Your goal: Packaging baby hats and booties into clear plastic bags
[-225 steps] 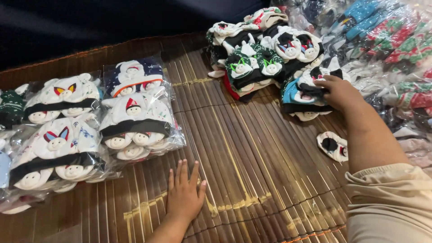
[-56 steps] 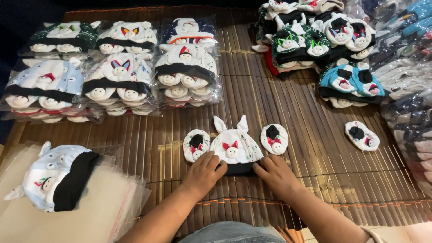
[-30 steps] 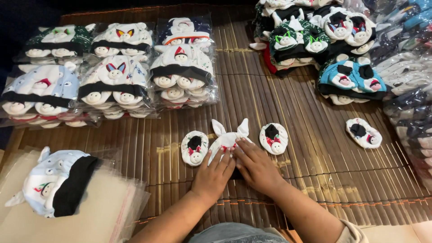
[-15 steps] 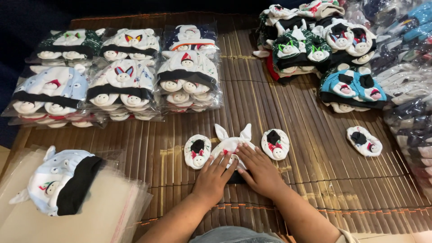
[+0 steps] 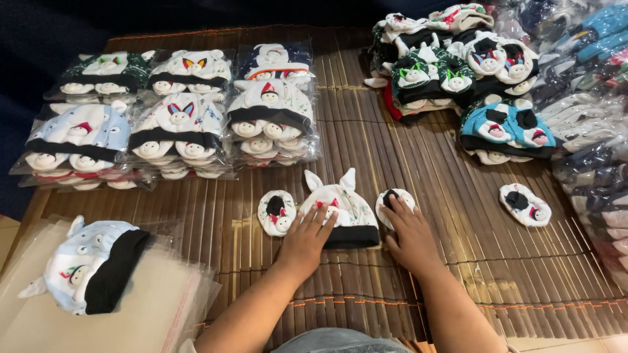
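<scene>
A white baby cap (image 5: 343, 208) with two ears and a black band lies flat on the brown slatted mat (image 5: 418, 163). My left hand (image 5: 306, 238) rests flat on its lower left edge. A small bootie (image 5: 276, 212) lies just left of the cap. My right hand (image 5: 410, 232) covers the lower part of a second bootie (image 5: 393, 199) on the cap's right, fingers over it. Neither hand lifts anything.
Several bagged cap sets (image 5: 180, 124) are stacked at the back left. Loose caps and booties (image 5: 458, 72) pile at the back right, with a lone bootie (image 5: 524, 204) nearby. A light blue cap (image 5: 91, 265) lies on clear plastic bags (image 5: 124, 314) at the near left.
My right hand has slid from the cap onto the right bootie. My left hand stays on the cap. The cap now lies spread flat with its black band showing.
</scene>
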